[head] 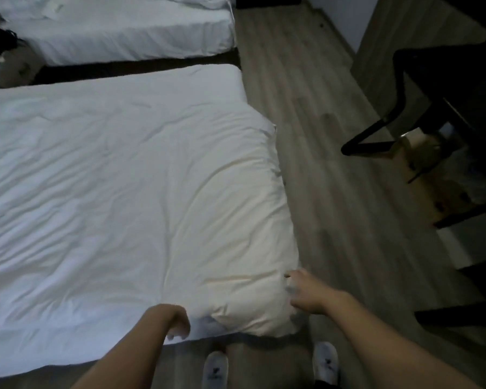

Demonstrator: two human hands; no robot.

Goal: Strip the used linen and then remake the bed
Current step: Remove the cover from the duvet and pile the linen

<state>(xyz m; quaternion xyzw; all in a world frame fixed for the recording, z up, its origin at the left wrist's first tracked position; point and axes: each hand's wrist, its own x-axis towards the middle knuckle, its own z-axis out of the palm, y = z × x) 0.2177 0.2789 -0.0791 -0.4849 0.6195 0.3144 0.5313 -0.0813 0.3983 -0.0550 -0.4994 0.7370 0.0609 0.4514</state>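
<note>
Head view looks down on a wood floor (334,169) with two beds on it; the near bed (101,335) fills the left and middle, and a white duvet (118,186) lies spread over it, creased, its near right corner puffed up at the bed's corner. A second bed (129,37) with white linen stands beyond a dark gap at the top. A dark chair (421,88) stands at the right, well apart from the near bed. The right hand (306,292) is at the duvet's right corner, fingers loosely spread and touching the fabric; blur hides whether they pinch it. The left hand (177,322) is at the near edge of the duvet with fingers curled under; I cannot tell if it holds cloth. Two white shoes (324,362) stand on the floor below the hands
</note>
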